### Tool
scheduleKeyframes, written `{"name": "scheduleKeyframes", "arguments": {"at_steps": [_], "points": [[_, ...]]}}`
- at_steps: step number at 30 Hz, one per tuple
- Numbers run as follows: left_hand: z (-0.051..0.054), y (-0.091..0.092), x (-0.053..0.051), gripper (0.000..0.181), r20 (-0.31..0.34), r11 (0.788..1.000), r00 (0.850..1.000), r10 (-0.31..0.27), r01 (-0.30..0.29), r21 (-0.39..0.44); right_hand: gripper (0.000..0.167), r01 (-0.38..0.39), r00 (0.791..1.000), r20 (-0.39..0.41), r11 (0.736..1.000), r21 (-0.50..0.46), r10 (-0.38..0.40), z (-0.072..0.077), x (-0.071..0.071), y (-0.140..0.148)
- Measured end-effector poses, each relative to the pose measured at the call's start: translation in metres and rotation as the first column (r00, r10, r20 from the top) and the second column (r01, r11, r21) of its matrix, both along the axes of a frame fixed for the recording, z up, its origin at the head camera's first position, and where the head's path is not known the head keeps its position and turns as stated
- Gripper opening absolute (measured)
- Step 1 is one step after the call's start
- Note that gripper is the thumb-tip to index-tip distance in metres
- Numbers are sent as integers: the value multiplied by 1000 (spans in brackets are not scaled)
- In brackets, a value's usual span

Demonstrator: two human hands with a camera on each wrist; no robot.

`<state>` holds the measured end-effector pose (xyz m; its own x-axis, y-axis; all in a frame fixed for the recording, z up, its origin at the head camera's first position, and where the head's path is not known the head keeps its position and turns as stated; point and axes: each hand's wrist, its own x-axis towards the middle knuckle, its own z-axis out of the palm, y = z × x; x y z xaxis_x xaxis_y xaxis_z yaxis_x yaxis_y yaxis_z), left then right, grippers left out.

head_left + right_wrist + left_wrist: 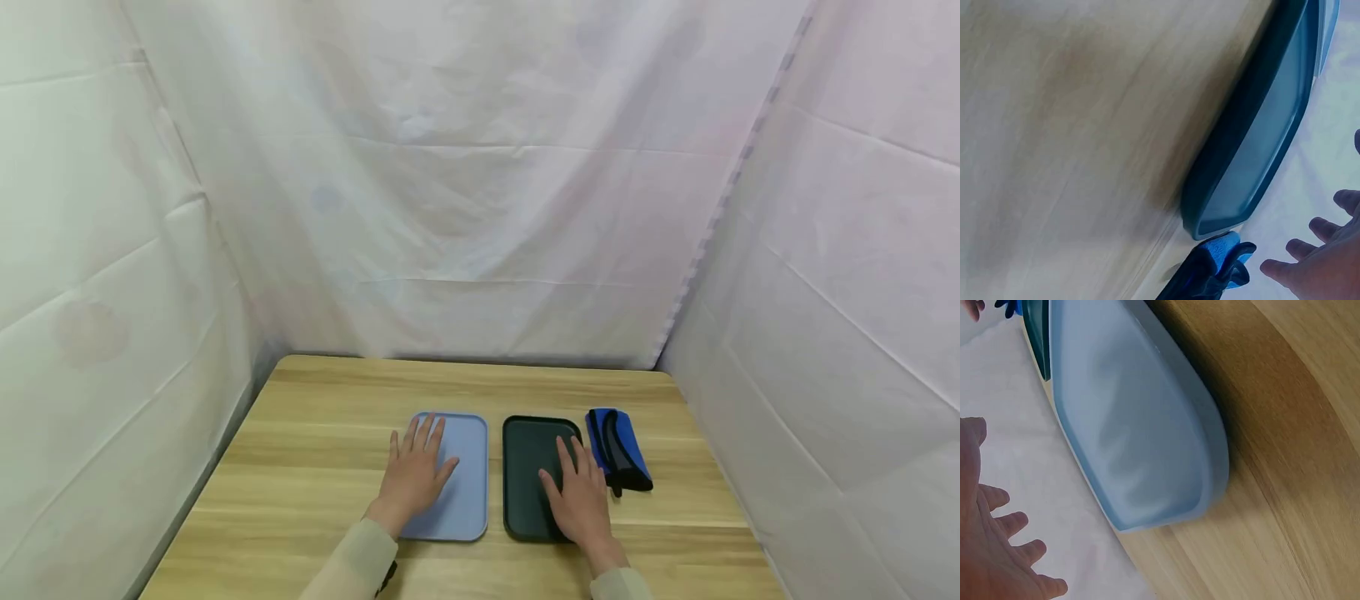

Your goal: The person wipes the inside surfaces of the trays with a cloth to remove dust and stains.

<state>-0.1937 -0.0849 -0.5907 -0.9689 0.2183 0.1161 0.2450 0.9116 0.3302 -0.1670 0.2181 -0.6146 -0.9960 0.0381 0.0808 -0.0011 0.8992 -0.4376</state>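
Note:
My left hand (411, 477), fingers straight and spread, is held above a light blue rectangular tray (467, 500). In the left wrist view the fingers stand apart from this tray (1141, 412), and a finger-shaped shadow falls on its floor. Above the dark green tray (525, 492) is my right hand (583, 500), its fingers also spread and holding nothing. The right wrist view shows the hand (1329, 250) apart from the green tray (1254, 156). Just right of that tray lies a blue and black folded fabric item (621, 450); its kind is unclear.
Both trays lie side by side on a wood-grain table (315, 467), a narrow gap between them. White cloth hangs behind the table (480, 208) and along its left (112, 292) and right (847, 292) sides.

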Motion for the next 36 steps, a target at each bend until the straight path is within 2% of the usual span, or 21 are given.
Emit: {"name": "scheduleKeyframes", "arguments": {"at_steps": [5,9,14,18,22,26,32,36], "points": [[-3,-7,2,74,-23,1000,1000,9,-9,-5,73,14,1000,-29,1000,20,-13,-4,4,6],[-7,-18,6,74,-33,999,999,37,-37,9,72,34,999,-26,999,28,-33,-6,6,15],[-15,-31,9,74,10,996,998,69,-69,64,75,54,998,6,998,35,-55,-4,6,30],[-25,-41,10,74,50,989,995,92,-97,114,75,61,998,-20,998,27,-60,-4,2,43],[-33,-51,12,72,108,976,987,119,-137,170,75,72,995,-68,997,17,-71,-3,-3,53],[-41,-60,13,71,153,957,977,151,-183,224,76,88,994,-67,996,-13,-89,1,-9,65],[-49,-68,12,68,233,916,961,153,-226,332,78,122,992,3,992,-10,-122,6,-18,85],[-52,-70,12,62,255,902,958,132,-223,370,80,138,988,68,990,5,-138,7,-22,96]]}}
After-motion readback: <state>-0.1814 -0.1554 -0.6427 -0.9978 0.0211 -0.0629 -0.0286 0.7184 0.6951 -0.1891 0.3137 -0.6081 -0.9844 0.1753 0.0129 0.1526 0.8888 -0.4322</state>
